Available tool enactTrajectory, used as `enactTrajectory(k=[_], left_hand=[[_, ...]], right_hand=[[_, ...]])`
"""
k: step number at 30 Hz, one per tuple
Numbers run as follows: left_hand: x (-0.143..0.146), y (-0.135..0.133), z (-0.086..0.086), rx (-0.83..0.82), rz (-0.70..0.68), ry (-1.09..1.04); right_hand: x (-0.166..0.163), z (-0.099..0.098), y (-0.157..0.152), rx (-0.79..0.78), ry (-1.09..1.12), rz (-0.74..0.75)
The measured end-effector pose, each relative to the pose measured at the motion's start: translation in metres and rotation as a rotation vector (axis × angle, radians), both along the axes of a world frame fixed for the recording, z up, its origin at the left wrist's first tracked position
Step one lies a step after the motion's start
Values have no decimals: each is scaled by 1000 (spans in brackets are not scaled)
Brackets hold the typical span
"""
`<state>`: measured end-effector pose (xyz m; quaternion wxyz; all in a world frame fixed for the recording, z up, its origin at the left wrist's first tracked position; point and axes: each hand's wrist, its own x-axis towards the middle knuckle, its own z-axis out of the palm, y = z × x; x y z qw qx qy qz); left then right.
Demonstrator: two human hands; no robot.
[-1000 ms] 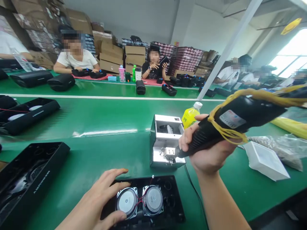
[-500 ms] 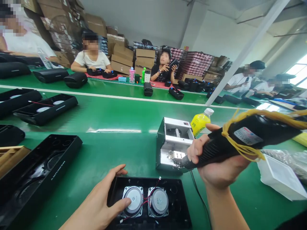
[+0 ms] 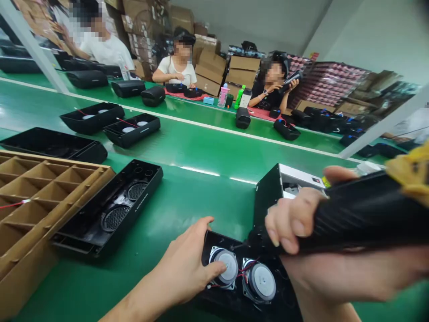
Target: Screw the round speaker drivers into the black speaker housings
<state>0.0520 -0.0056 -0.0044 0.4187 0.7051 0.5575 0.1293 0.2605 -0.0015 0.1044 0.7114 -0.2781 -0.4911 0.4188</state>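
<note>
My left hand (image 3: 187,264) grips the left end of a black speaker housing (image 3: 217,308). Its thumb lies on the left round speaker driver (image 3: 229,268), and its fingers reach over the far edge. A second driver (image 3: 263,281) sits beside it, with thin red and black wires between the two. My right hand (image 3: 295,223) is closed round a black electric screwdriver (image 3: 355,210), held nearly level with yellow cord (image 3: 410,170) at its rear. The screwdriver's dark front end is over the far side of the housing near the drivers; whether it touches a screw I cannot tell.
Behind my right hand stands a silver and black screw feeder (image 3: 268,197). An open housing (image 3: 110,210) with two grilles lies at left, beside a cardboard divider box (image 3: 50,188). More housings (image 3: 132,129) lie on the green table (image 3: 201,197). Several people sit across it.
My right hand has brought the screwdriver from the screw feeder to over the housing. The view has swung left, showing more of the divider box. My left hand still grips the housing.
</note>
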Motion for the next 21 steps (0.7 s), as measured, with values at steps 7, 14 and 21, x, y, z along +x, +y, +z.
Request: enactTrajectory(k=[7, 14, 21], left_hand=[[4, 2, 9, 11, -4, 42], [5, 0, 14, -2, -2, 43], [4, 1, 13, 2, -1, 10]], right_hand=[[-42, -36, 24, -27, 48, 132], [-48, -51, 28, -64, 15, 116], [-53, -54, 29, -80, 13, 121]])
